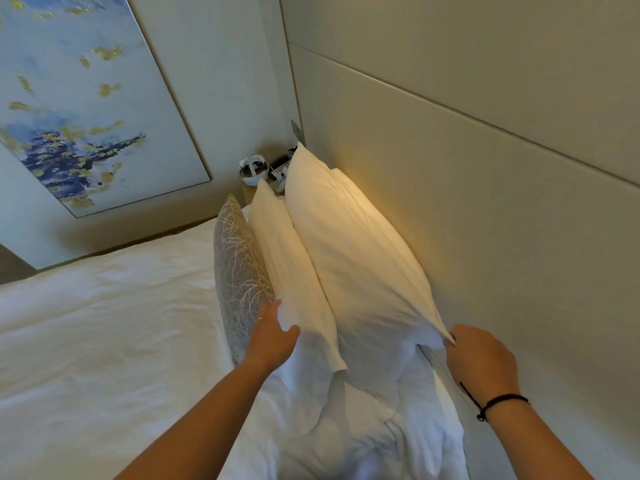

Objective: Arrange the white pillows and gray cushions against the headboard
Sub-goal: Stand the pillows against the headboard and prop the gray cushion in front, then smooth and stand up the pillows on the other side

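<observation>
far to the left of both hands, a blue and gold painting (74,98) hangs on the wall, and the white bed sheet (104,323) spreads below it, left of the left hand's fingers. the gray cushion (239,271) with a pale branch pattern stands on edge just left of and beyond the left fingertips, leaning on the thinner white pillow (294,271) beside it. the left hand (273,337) reaches forward with its fingers (270,311) loosely spread and slipped in where the cushion meets the thinner pillow; the thumb lies on the pillow's near end, so the hand is gripping that corner of cloth, though how tightly cannot be told. well beyond the fingers, at the far end of the row, a white headset (252,169) and a dark remote (280,168) sit on a small bedside table (247,195). between the two hands stands the bigger white pillow (360,258), upright on its long edge and resting against the beige headboard (485,202), touching the thinner pillow on its left. rumpled white bedding (363,427) lies nearer than both sets of fingers, between the forearms. the right hand (481,362) has its fingers (453,336) pressed together, pinching the near corner of the bigger pillow close to the headboard. a dark cord bracelet (498,401) circles the right wrist.
</observation>
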{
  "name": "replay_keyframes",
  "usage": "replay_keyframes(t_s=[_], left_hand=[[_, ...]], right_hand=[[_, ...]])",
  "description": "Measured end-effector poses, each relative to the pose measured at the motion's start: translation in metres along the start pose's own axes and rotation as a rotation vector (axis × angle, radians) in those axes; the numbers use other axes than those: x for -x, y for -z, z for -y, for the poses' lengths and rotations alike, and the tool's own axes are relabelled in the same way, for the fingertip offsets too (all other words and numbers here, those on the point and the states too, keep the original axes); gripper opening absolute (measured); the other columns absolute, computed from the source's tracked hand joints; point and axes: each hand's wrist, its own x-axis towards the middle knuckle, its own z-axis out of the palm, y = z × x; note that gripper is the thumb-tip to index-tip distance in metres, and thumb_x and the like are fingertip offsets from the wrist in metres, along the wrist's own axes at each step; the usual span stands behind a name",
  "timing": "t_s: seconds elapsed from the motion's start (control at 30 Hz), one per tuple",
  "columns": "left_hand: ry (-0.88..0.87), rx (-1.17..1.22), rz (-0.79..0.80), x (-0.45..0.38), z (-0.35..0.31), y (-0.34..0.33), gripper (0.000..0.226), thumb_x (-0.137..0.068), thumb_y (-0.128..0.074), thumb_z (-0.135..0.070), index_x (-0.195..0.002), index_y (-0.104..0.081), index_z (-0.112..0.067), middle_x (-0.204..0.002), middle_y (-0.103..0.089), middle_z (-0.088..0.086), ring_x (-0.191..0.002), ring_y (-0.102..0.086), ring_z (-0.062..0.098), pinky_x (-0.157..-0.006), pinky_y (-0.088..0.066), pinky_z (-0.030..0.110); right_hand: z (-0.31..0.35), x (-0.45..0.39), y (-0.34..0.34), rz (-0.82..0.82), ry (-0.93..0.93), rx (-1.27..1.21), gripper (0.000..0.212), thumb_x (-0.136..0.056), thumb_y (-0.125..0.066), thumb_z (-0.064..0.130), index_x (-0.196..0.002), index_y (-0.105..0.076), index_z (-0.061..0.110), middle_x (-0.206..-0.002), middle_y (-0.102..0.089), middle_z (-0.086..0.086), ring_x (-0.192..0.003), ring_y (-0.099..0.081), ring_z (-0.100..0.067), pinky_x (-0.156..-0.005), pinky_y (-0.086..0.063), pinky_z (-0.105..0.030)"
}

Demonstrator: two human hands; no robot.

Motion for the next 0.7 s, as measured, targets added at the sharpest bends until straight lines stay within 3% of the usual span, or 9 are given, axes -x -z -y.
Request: replay_keyframes(t_s=[0.1, 0.17, 0.23, 0.37, 0.47, 0.53, 0.7], left_hand=[[-0.082, -0.023, 0.016, 0.016, -0.005, -0.012, 0.067, -0.088, -0.065, -0.039, -0.147, -0.035, -0.026, -0.153, -0.037, -0.001, -0.138, -0.037, 0.022, -0.109, -0.035, 0.039], [-0.15, -0.029, 0.062, 0.028, -0.012, -0.025, 0.06, -0.09, -0.063, -0.038, -0.144, -0.04, -0.027, -0.151, -0.04, -0.003, -0.136, -0.039, 0.019, -0.11, -0.034, 0.037], [-0.224, -0.071, 0.126, 0.042, -0.019, -0.041, 0.053, -0.091, -0.062, -0.035, -0.14, -0.044, -0.029, -0.152, -0.038, -0.001, -0.139, -0.034, 0.018, -0.112, -0.031, 0.035], [-0.477, -0.212, 0.216, 0.063, -0.036, -0.071, 0.039, -0.087, -0.062, -0.034, -0.126, -0.056, -0.032, -0.136, -0.051, -0.007, -0.129, -0.041, 0.018, -0.099, -0.032, 0.022], [-0.661, -0.266, 0.43, 0.074, -0.053, -0.099, 0.032, -0.09, -0.057, -0.041, -0.122, -0.058, -0.035, -0.125, -0.057, -0.015, -0.118, -0.05, 0.01, -0.102, -0.039, 0.025], [-0.718, -0.268, 0.614, 0.084, -0.061, -0.119, 0.027, -0.092, -0.055, -0.042, -0.119, -0.057, -0.04, -0.116, -0.059, -0.022, -0.108, -0.057, 0.006, -0.097, -0.046, 0.025], [-0.969, -0.334, 0.989, 0.12, -0.054, -0.171, 0.021, -0.094, -0.054, -0.046, -0.114, -0.06, -0.041, -0.102, -0.059, -0.027, -0.085, -0.06, 0.0, -0.076, -0.045, 0.009]], right_hand=[[0.001, 0.015, -0.006, -0.065, -0.083, -0.103, 0.025, -0.093, -0.055, 0.032, -0.07, -0.052, 0.021, -0.064, -0.054, 0.008, -0.052, -0.048, -0.009, -0.048, -0.039, -0.025], [0.0, 0.028, -0.009, -0.074, -0.141, -0.177, 0.017, -0.093, -0.055, 0.04, -0.092, -0.059, 0.023, -0.081, -0.061, 0.009, -0.065, -0.055, -0.012, -0.057, -0.043, -0.028], [-0.003, 0.043, -0.015, -0.054, -0.201, -0.224, 0.028, -0.092, -0.056, 0.044, -0.113, -0.059, 0.025, -0.093, -0.063, 0.008, -0.078, -0.059, -0.014, -0.064, -0.045, -0.029], [-0.017, 0.083, -0.03, 0.006, -0.306, -0.35, 0.031, -0.09, -0.059, 0.047, -0.117, -0.057, 0.031, -0.098, -0.059, 0.014, -0.082, -0.055, -0.006, -0.07, -0.044, -0.025], [-0.029, 0.122, -0.037, 0.038, -0.48, -0.48, 0.031, -0.088, -0.063, 0.044, -0.116, -0.058, 0.031, -0.101, -0.059, 0.013, -0.085, -0.055, -0.006, -0.077, -0.045, -0.023], [-0.036, 0.159, -0.038, 0.005, -0.681, -0.555, 0.029, -0.086, -0.065, 0.043, -0.112, -0.061, 0.031, -0.101, -0.062, 0.012, -0.087, -0.058, -0.008, -0.082, -0.049, -0.026], [-0.028, 0.295, -0.047, -0.076, -1.123, -0.565, 0.028, -0.087, -0.064, 0.045, -0.109, -0.062, 0.028, -0.096, -0.063, 0.014, -0.09, -0.059, -0.008, -0.08, -0.048, -0.025]])
